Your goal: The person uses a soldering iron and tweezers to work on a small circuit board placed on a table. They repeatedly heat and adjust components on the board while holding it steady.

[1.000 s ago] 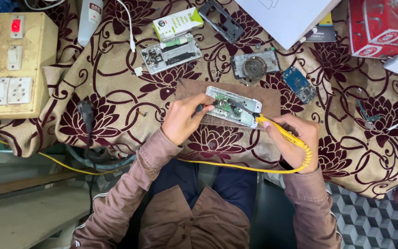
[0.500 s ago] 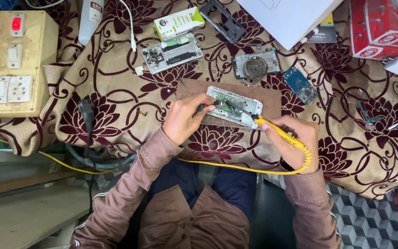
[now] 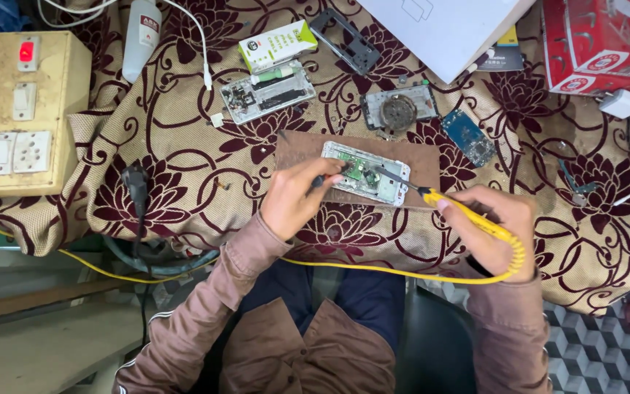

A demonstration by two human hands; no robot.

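The opened white phone body with its bare green circuit board point(image 3: 365, 174) lies on a brown rectangular mat point(image 3: 424, 162) in the middle of the maroon-flowered beige cloth point(image 3: 184, 146), right in front of you. Your right hand point(image 3: 491, 233) is closed round the yellow-handled soldering iron point(image 3: 468, 215), whose thin metal tip reaches onto the board near its middle. Your left hand point(image 3: 294, 197) rests at the phone's left end, fingers pinched on a small dark tool point(image 3: 322, 180) that touches the board; you cannot tell what kind of tool it is. The iron's yellow cable point(image 3: 373, 270) loops from your right wrist across the table edge toward the left.

Beyond the mat sit another stripped phone frame point(image 3: 267, 93), a round-centred grey part point(image 3: 397, 109) and a small blue circuit board point(image 3: 468, 137). A green-and-white carton point(image 3: 277, 44) lies near the stripped frame, a red box point(image 3: 599, 40) at the far right, and a yellowed switch panel point(image 3: 12, 109) on the far left.
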